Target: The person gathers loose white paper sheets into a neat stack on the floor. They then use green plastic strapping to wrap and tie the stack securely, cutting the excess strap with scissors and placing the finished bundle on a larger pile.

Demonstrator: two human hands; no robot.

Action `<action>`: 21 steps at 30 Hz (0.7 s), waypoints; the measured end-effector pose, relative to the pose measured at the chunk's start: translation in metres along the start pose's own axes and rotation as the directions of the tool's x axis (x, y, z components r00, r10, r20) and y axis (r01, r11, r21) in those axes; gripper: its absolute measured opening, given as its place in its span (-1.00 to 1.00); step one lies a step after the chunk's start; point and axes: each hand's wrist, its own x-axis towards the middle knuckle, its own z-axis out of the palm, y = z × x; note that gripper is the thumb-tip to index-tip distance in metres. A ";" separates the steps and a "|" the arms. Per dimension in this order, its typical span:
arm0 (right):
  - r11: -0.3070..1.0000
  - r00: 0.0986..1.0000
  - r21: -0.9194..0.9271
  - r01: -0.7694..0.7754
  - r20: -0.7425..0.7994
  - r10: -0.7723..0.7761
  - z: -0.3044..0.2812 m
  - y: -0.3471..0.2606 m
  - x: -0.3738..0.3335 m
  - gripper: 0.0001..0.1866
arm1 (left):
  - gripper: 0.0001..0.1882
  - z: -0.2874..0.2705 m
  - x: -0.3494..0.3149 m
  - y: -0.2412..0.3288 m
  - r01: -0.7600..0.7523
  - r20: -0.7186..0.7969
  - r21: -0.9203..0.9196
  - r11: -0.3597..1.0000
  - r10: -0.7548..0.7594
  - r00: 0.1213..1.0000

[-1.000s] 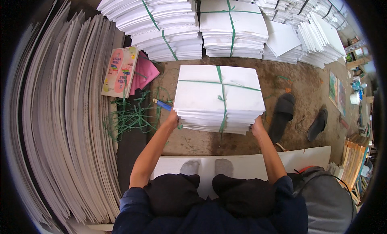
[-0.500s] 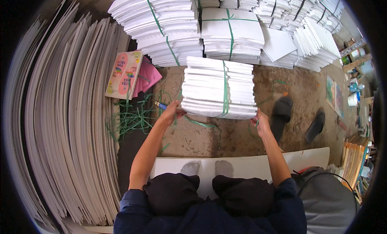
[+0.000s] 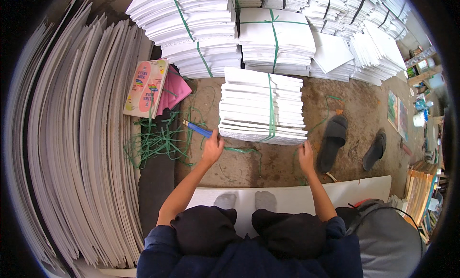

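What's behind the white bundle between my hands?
Beyond the bundle, a green-tied white stack shows, with more white stacks either side. The bundle hides part of the floor behind it, so anything there is unseen.

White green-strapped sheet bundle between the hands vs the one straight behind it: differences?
Front white sheet bundle is tipped, sheet edges facing camera; rear white sheet bundle lies flat, top face showing. Front bundle's green strap shows no crossing; rear bundle's green straps cross on top. Both: strapped stacks.

brown floor (image 3: 359, 110): dark slippers (image 3: 330, 151), right of centre; white board (image 3: 357, 188), lower centre; tied white stack (image 3: 292, 48), top centre.
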 end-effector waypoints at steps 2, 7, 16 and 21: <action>0.997 0.998 -0.040 0.062 0.029 -0.061 -0.009 -0.030 -0.001 -0.76 | -0.73 -0.003 -0.002 0.005 -0.200 -0.015 0.058 0.978 0.201 0.980; 0.999 0.998 -0.006 -0.044 -0.047 0.043 -0.008 -0.055 0.011 -0.65 | -0.70 -0.005 0.007 0.008 -0.133 -0.017 0.005 0.991 0.133 0.991; 0.999 0.978 0.037 -0.021 -0.208 0.028 -0.055 -0.129 0.083 -0.55 | -0.60 -0.062 0.059 0.097 0.006 -0.143 -0.144 0.990 -0.026 0.989; 0.997 0.994 -0.048 -0.052 -0.096 0.048 -0.067 -0.142 0.094 -0.53 | -0.58 -0.089 0.076 0.120 -0.004 -0.125 0.004 1.000 0.004 0.992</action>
